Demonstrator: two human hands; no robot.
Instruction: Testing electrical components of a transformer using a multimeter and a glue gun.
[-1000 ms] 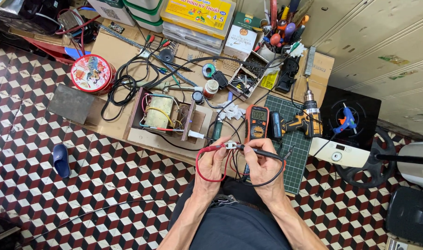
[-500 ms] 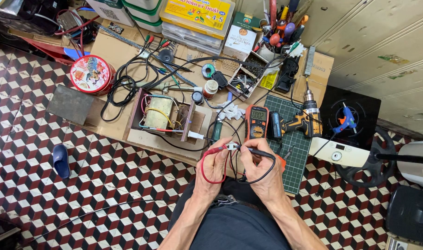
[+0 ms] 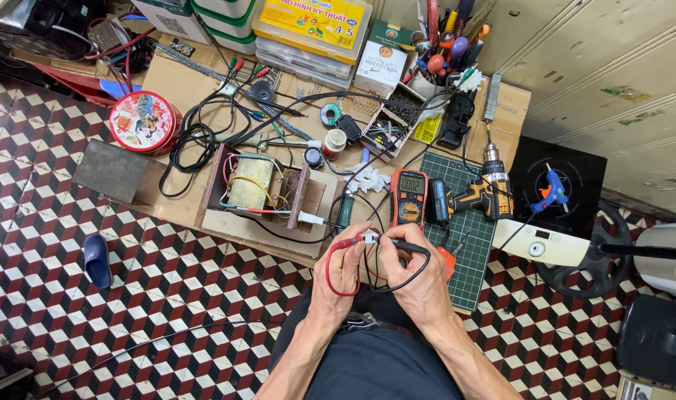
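Barely shifted, two hands (image 3: 345, 268) (image 3: 419, 278) press two probes (image 3: 350, 242) (image 3: 406, 245) against, seemingly, one connector (image 3: 370, 237).

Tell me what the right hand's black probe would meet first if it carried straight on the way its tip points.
The right hand aims the black probe leftward; its tip is already at the small white connector, with the left hand's red probe just beyond. Contact is unclear.

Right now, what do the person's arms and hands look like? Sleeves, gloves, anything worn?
Both forearms are bare up to the frame's lower edge, with no sleeves showing. The left hand and right hand have no gloves, and no watch, ring or wristband is visible. Below them, dark trousers with a metal clip at the waist.
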